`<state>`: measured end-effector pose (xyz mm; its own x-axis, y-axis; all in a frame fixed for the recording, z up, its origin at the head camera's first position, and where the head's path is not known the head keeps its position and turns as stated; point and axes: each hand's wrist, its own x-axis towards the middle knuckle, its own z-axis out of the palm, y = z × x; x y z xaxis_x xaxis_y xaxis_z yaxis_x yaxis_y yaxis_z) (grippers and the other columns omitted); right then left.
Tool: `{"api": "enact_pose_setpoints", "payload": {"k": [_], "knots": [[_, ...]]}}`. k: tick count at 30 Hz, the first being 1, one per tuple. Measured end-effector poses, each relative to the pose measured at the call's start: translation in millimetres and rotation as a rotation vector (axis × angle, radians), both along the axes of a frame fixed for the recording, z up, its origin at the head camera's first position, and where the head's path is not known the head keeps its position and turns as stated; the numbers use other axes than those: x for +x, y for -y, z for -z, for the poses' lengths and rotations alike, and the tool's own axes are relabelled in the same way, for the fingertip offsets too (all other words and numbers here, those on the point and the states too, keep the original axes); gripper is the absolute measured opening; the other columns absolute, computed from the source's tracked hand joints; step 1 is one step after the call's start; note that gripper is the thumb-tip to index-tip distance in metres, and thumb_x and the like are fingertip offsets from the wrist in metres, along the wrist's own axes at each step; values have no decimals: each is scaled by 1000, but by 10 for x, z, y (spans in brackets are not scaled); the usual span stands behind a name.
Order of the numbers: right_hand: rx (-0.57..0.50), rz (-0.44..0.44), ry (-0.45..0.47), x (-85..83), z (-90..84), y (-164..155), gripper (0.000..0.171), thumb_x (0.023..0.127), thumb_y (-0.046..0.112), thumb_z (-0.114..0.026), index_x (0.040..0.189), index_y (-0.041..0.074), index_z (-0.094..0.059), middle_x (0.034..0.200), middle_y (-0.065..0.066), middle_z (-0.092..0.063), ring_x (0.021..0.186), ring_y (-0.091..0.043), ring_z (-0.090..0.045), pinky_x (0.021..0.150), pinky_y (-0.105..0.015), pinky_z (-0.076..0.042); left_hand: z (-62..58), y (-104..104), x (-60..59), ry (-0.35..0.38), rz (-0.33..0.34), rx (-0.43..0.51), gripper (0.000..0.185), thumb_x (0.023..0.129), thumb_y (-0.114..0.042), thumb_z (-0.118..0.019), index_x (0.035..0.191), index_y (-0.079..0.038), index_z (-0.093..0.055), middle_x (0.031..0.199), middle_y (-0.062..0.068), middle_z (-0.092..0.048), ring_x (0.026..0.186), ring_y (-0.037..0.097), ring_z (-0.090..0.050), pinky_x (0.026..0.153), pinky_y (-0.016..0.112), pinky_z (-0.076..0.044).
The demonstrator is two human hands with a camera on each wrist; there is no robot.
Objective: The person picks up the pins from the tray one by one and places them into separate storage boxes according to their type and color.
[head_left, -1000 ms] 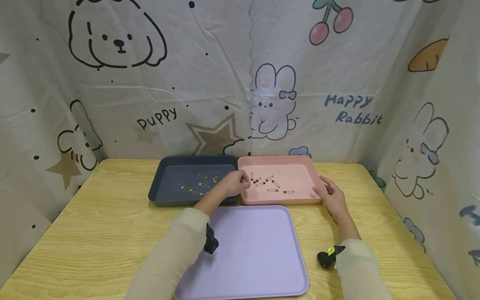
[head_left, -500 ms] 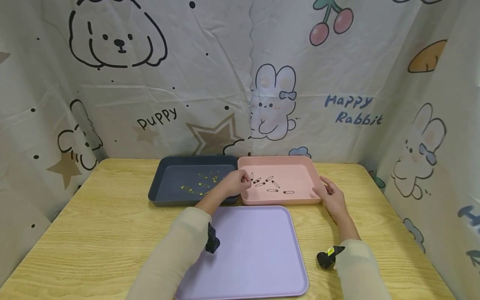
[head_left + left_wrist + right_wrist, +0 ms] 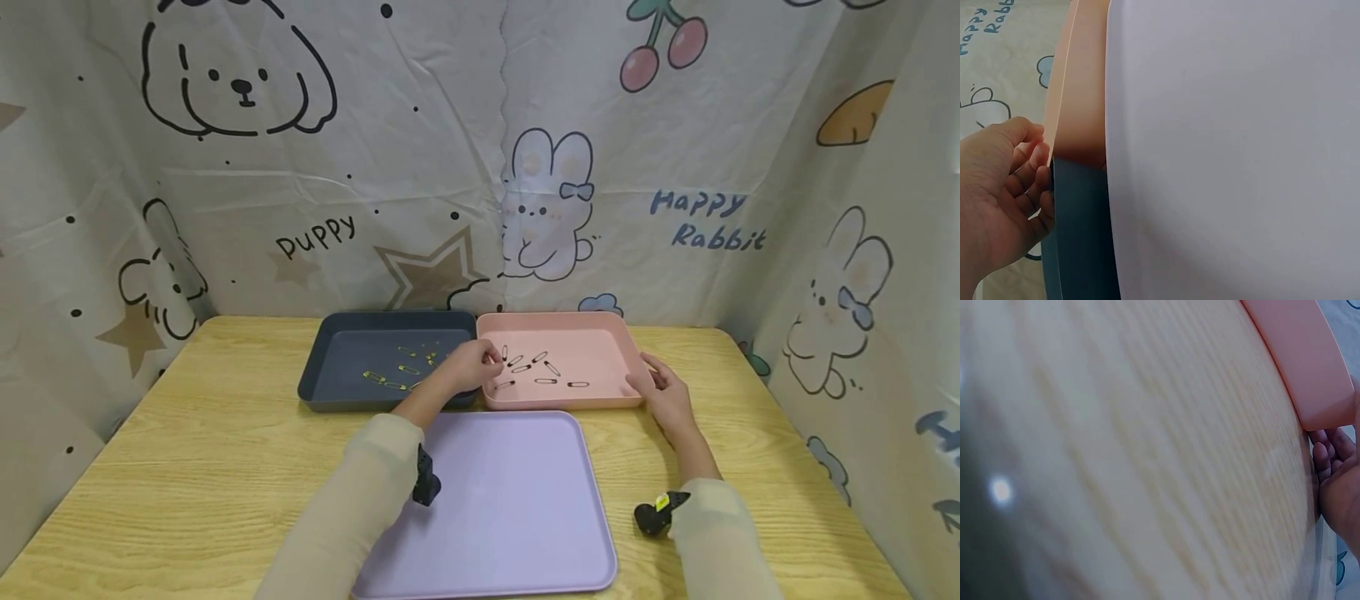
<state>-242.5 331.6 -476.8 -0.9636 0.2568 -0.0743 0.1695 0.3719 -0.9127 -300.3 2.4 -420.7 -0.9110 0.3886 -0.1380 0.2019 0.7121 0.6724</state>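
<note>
My left hand (image 3: 471,367) hovers with curled fingers over the seam between the dark blue tray (image 3: 337,350) and the pink tray (image 3: 558,406). In the left wrist view the left hand (image 3: 1004,187) shows nothing between thumb and fingers. A black safety pin (image 3: 504,384) lies in the pink tray just right of its fingertips. Several more black pins (image 3: 545,381) lie further in. Gold pins (image 3: 390,383) are scattered in the blue tray. My right hand (image 3: 660,392) holds the pink tray's right front corner, with the fingers (image 3: 1329,453) curled against its wall (image 3: 1304,356).
A large flat lilac tray (image 3: 510,500) lies in front of both trays, under my left forearm. All three sit on a wooden table (image 3: 210,450). Printed cloth walls (image 3: 420,167) close in the back and both sides. Black wrist cameras (image 3: 656,512) sit on my sleeves.
A black pin now lies in the pink tray by my left fingertips, where none lay before. Both hands have stayed almost still.
</note>
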Motion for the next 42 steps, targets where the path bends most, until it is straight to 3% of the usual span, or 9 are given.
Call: {"api": "enact_pose_setpoints", "payload": {"k": [10,17,20,25,29,33,38,42], "knots": [[5,-7,3,2,-9,14,66,91,37,-57,148,17,-29,144,-18,-39,124,-23,-40,72,-3,-37,14,73,-17,-10,5,20,14,90,-21,-58,96,-9,-62,85,4,-54,78,16,-50,66,26,-40],[11,-14,5,-46,9,13,68,91,37,-58,148,16,-29,143,-18,-39,123,-23,-40,71,-3,-37,-11,187,-4,-87,9,39,14,89,-20,-58,93,-8,-63,83,4,-57,76,16,-51,67,27,-43],[10,-16,13,-72,18,24,68,90,40,-57,148,17,-28,146,-17,-37,129,-27,-38,80,-7,-39,-29,250,11,-94,-24,28,15,90,-20,-57,96,-7,-64,86,4,-59,79,15,-52,70,26,-42],[6,-5,7,-100,8,48,69,91,45,-53,148,17,-28,147,-18,-36,133,-27,-38,99,-26,-38,-52,392,28,-101,-67,40,18,91,-22,-58,99,-7,-64,88,4,-61,78,14,-52,69,25,-42],[-14,-5,-23,-95,-14,55,62,94,40,-50,147,14,-31,143,-20,-41,115,-8,-49,87,-13,-39,-82,529,61,-95,-78,62,19,91,-23,-59,100,-7,-64,89,5,-61,78,15,-53,68,25,-43],[-35,5,-60,-79,-45,35,55,96,32,-49,144,9,-36,137,-19,-46,90,14,-46,73,-7,-41,-131,700,101,-116,-77,55,20,90,-23,-58,99,-7,-64,87,5,-61,77,15,-53,67,26,-43],[-41,92,-88,-55,-130,-35,53,96,30,-49,142,7,-38,121,-3,-53,82,13,-49,68,-11,-45,-234,938,135,-186,-99,-28,19,90,-24,-57,98,-8,-64,87,5,-62,78,17,-55,72,31,-45],[53,147,-103,-62,-251,-76,51,96,31,-46,142,9,-40,127,-9,-53,89,5,-49,65,-10,-44,-329,1143,166,-275,-145,-138,20,90,-24,-57,100,-8,-64,94,7,-64,87,21,-58,80,38,-46]]}}
